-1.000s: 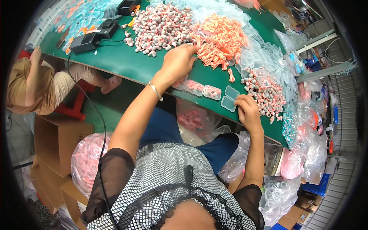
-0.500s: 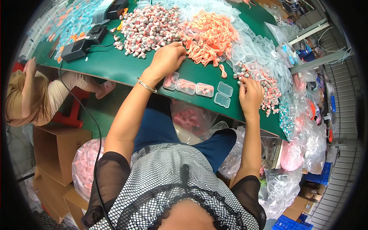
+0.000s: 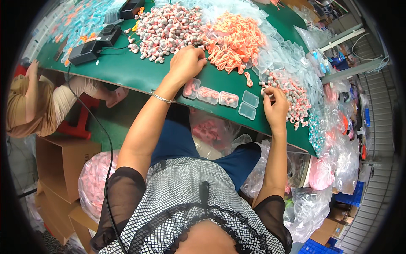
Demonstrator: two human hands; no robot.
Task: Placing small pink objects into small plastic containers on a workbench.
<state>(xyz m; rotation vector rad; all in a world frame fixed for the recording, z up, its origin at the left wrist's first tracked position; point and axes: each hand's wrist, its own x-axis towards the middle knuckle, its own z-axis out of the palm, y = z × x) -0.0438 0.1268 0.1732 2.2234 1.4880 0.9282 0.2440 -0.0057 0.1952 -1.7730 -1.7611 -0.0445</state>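
Note:
My left hand has its fingers curled together at the near edge of a heap of small grey-and-pink earplug-like pieces. What those fingers hold, if anything, is hidden. Thumb and fingertips of my right hand pinch a small earplug-like piece beside a second heap of such pieces. Between the hands stand three filled clear cases in a row, with pinkish cords inside. To their right an open clear case lies with its lid folded back. A bundled orange cord lies above it.
A pile of orange cords and many clear cases cover the back of the green table. Black adapters sit at the left, with a cable hanging down. Another person sits at far left, near cardboard boxes.
The view has shifted slightly, so the table's things appear a little to the right. Both hands stay in nearly the same places; my right fingers still pinch at the heap's edge.

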